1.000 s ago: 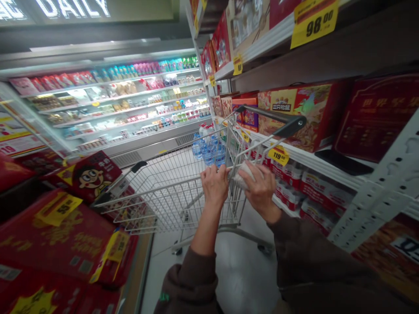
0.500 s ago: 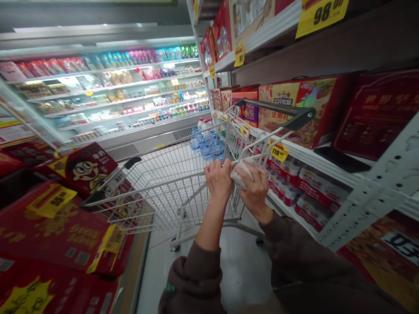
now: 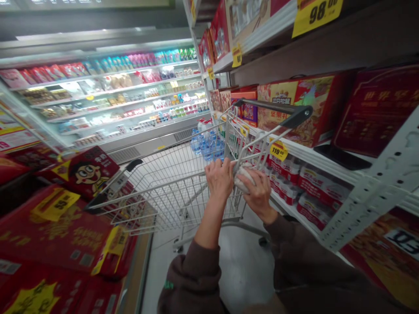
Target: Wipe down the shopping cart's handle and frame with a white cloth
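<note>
A wire shopping cart (image 3: 163, 187) stands tilted in the aisle in front of me. My left hand (image 3: 220, 178) is closed round the top wire of its rear edge. Right beside it, my right hand (image 3: 258, 192) is wrapped round a crumpled white cloth (image 3: 244, 178) and presses it against the cart's frame. The cart's black handle bar (image 3: 278, 110) rises above both hands. A pack of water bottles (image 3: 209, 146) lies at the far end of the basket.
Shelves with red gift boxes (image 3: 294, 109) and yellow price tags (image 3: 278, 150) run close on the right. Stacked red boxes (image 3: 55, 231) crowd the left. A lit refrigerated case (image 3: 108, 100) closes the aisle ahead. Grey floor (image 3: 242, 270) shows beneath the cart.
My right hand with the cloth has slid left and down along the cart's frame until it meets my left hand. The view has shifted slightly.
</note>
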### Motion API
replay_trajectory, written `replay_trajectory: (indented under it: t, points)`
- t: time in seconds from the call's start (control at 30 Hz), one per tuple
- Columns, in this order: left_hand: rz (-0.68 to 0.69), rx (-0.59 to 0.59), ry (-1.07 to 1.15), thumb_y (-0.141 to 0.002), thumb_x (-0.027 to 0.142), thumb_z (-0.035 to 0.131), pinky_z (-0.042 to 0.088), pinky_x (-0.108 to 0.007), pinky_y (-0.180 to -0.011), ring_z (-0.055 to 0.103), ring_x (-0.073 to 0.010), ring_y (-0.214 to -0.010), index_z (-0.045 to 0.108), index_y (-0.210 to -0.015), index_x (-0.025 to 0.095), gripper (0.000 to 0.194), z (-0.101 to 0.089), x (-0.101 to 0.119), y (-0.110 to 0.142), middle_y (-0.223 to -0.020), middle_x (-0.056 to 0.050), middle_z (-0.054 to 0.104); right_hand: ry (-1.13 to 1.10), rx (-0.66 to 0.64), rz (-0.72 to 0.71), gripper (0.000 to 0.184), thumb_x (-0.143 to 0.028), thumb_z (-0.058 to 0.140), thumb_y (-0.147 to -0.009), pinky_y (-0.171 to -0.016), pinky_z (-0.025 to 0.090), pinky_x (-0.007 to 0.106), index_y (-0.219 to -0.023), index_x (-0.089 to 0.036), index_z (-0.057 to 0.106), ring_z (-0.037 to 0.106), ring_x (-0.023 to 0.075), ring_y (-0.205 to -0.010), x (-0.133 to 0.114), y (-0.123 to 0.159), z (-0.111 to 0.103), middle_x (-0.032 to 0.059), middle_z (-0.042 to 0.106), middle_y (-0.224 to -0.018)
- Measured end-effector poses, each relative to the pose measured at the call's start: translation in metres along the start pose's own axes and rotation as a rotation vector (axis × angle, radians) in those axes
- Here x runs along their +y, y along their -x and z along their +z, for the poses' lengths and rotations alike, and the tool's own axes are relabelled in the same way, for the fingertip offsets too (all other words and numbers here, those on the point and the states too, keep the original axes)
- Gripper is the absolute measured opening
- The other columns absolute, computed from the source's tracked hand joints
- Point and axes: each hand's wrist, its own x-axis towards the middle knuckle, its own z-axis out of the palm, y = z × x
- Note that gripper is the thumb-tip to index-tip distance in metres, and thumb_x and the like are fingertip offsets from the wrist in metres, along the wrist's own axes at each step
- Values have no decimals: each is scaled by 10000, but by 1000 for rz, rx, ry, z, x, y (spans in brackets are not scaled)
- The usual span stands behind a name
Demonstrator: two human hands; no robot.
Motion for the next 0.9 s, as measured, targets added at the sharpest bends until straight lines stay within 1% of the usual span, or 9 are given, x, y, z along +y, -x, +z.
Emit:
replay_trajectory:
  t: [0.1,0.17,0.2,0.3,0.47,0.57,0.67,0.8,0.9]
  points:
    - [10,14,91,-1037,434,334,335,-353,-908,556,-220,-1038,588,-1259,259,380,-11,-32,4,-1084,-57,678,100,111,38,530,-60,598,-724,-990,441,424,-1192,-300,666,518,260,-1176,28,2,-8,34,619,-1333]
    - [-91,28,-28,-1025,450,358,306,-390,-942,542,-250,-1067,675,-1067,258,373,-18,-59,8,-1052,-66,685,134,150,51,530,-65,612,-710,-998,443,427,-1178,-307,666,513,256,-1171,42,-2,-10,24,612,-1329]
    - [-112,-19,-80,-1033,425,331,302,-395,-928,550,-251,-1022,685,-956,241,407,-20,-70,10,-975,-67,692,125,165,51,535,-63,611,-701,-1000,447,426,-1173,-308,664,513,252,-1171,43,-3,-8,19,605,-1329]
    - [-137,-125,-141,-1047,410,275,303,-372,-836,559,-237,-906,654,-857,230,460,-21,-90,15,-875,-52,697,72,203,89,554,-33,580,-697,-1008,449,433,-1172,-307,660,500,250,-1184,22,-2,6,27,576,-1349]
    - [-115,-150,-168,-1050,436,271,277,-356,-767,555,-233,-881,632,-839,235,464,-16,-87,14,-865,-34,702,-74,90,137,579,3,549,-673,-967,472,415,-1160,-285,672,517,248,-1118,-27,7,24,39,610,-1306]
    - [-113,-128,-175,-1049,430,286,268,-353,-753,549,-232,-870,632,-828,231,456,-15,-85,14,-865,-39,702,-91,155,121,544,-14,566,-690,-978,474,420,-1149,-285,675,533,250,-1110,-20,-2,17,38,622,-1275]
    - [-111,-95,-179,-1047,433,298,267,-356,-752,547,-233,-865,631,-828,231,447,-12,-85,16,-859,-41,696,50,204,109,478,-48,590,-741,-994,443,432,-1146,-285,678,518,267,-1155,-3,-14,12,59,626,-1281]
    - [-113,-81,-177,-1048,439,287,270,-359,-762,548,-233,-858,628,-833,231,454,-10,-83,15,-848,-41,685,159,45,-15,446,-53,601,-762,-971,422,413,-1128,-293,680,527,259,-1164,4,-10,10,44,655,-1265]
    - [-98,-86,-177,-1038,472,307,270,-357,-757,552,-237,-867,635,-858,231,445,-10,-81,15,-859,-48,690,78,-52,5,485,-23,581,-716,-942,439,389,-1106,-292,684,551,242,-1125,3,-1,2,31,663,-1242]
